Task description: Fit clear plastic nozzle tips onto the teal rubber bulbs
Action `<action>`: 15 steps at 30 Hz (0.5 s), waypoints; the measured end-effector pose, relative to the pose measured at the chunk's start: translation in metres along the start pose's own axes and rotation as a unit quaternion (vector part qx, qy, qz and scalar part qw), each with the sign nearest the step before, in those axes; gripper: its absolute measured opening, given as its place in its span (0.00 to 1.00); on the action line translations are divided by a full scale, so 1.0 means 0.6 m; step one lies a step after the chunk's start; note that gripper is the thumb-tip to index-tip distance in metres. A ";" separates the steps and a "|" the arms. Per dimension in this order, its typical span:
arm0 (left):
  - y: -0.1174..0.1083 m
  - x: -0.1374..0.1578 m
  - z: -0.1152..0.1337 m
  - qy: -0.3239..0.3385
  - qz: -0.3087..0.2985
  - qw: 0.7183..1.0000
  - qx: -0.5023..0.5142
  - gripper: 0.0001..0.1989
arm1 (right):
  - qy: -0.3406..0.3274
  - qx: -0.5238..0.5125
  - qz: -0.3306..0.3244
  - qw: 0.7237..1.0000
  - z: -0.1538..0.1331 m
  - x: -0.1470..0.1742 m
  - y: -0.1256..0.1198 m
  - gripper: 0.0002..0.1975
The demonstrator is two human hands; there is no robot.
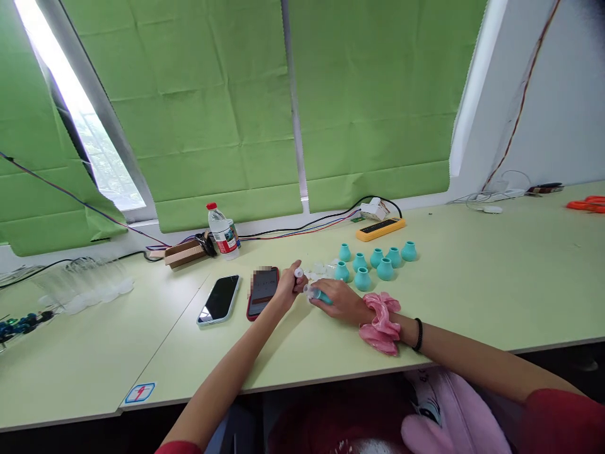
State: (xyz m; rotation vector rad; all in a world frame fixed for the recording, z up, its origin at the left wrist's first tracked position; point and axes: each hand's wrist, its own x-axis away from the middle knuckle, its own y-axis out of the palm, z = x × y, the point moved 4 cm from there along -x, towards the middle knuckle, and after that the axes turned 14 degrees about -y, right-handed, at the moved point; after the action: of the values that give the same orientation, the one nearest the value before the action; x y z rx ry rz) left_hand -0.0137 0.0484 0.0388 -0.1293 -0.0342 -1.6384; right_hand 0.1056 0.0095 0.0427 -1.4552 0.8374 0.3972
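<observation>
My left hand (286,287) is closed around a small white tube-like piece (299,272), with the thumb pointing up and away. Just to its right, my right hand (344,302) grips a teal bulb-shaped piece (323,296) that lies sideways. A translucent whitish part (309,291) shows at that piece's left end; whether it is joined on I cannot tell. Behind my hands lie small whitish translucent pieces (320,270). Several teal bulb-shaped pieces with narrow necks (385,269) stand upright beyond my right hand.
Two phones, one white-edged (219,301) and one red-cased (263,293), lie left of my hands. Farther back are a water bottle (223,232), a cardboard box (185,253), cables and a yellow meter-like device (380,229). Clear tubes (89,284) lie far left, orange-handled scissors (587,204) far right.
</observation>
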 end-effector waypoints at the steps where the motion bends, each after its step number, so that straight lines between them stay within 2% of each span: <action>1: -0.004 0.000 0.001 0.020 0.021 0.999 -0.019 0.20 | -0.003 0.000 0.022 1.000 0.000 -0.001 -0.004 0.10; 3: -0.007 0.004 0.003 0.095 0.084 0.986 -0.110 0.17 | 0.014 -0.007 0.083 0.996 0.001 -0.002 -0.017 0.11; 5: -0.001 0.009 -0.001 0.158 0.114 0.951 -0.241 0.11 | 0.031 -0.021 0.128 0.991 0.002 -0.004 -0.029 0.11; 7: 0.009 0.009 -0.011 0.181 0.114 0.914 -0.343 0.11 | 0.054 -0.038 0.149 0.987 0.005 -0.006 -0.037 0.11; 9: 0.013 0.008 -0.017 0.180 0.115 0.896 -0.389 0.14 | 0.079 -0.054 0.149 0.984 0.012 -0.006 -0.039 0.10; 12: 0.010 0.010 -0.009 0.185 0.137 0.897 -0.377 0.11 | 0.120 -0.084 0.137 0.980 0.027 -0.003 -0.033 0.09; 15: 0.009 0.018 0.007 0.189 0.137 0.922 -0.308 0.08 | 0.169 -0.128 0.126 0.969 0.046 0.004 -0.019 0.11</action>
State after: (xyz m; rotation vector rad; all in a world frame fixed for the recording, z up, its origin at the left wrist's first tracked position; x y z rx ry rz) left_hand -0.0091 0.0375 0.0436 -0.2818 0.7695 -1.3208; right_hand 0.1223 0.0340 0.0465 -1.6885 1.2900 0.4675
